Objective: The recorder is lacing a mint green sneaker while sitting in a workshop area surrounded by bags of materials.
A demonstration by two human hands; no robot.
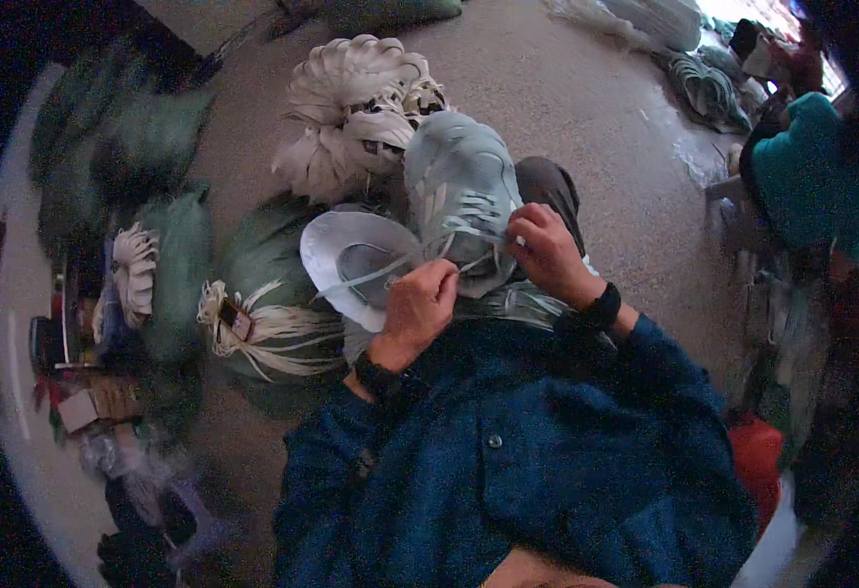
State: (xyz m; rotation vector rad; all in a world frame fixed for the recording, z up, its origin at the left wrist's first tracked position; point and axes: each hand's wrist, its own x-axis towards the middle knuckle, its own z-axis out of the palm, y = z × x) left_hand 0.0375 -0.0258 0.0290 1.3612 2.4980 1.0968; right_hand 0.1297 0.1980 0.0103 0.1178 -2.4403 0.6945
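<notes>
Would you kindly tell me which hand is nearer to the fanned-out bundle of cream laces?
The left hand: it is to the right of the bundle, while the right hand is farther right, beside the pale shoe.

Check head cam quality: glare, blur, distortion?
Head view: bright glare at top right, beyond the teal garment; head view: dark, grainy rim, fisheye-bent edges; head view: green bundle at upper left is smeared, while the pale shoe, left hand and right hand read fairly clear.
</notes>
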